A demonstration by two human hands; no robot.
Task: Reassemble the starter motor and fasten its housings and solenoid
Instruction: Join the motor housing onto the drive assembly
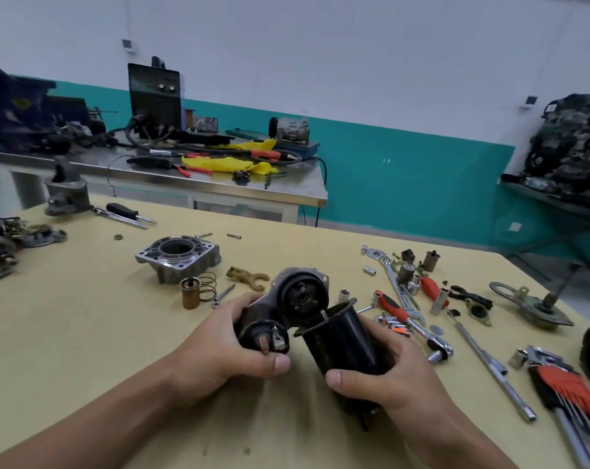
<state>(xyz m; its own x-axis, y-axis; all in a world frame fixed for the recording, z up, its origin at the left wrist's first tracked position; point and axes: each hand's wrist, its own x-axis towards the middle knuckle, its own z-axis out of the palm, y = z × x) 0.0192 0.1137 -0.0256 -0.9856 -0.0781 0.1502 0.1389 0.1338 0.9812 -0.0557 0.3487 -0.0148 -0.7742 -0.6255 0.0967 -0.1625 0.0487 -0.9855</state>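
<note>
My left hand (219, 346) grips a dark starter housing with its solenoid (286, 306), the round open face turned toward me. My right hand (391, 370) holds a black cylindrical motor casing (340, 343), tilted, its open rim close to the housing's face. On the yellow table (84, 333) behind them lie a silver aluminium end housing (178, 257), a brass plunger sleeve (190, 292), a coil spring (208, 286), a tan shift fork (248, 275) and a small bolt (224, 294).
To the right lie a ratchet with a red handle (410, 321), sockets (344, 295), wrenches (396, 286), an extension bar (489, 363), a hex key set (570, 397) and a metal bracket (530, 308). More starter parts (2, 245) sit far left. A steel bench (185, 177) stands behind.
</note>
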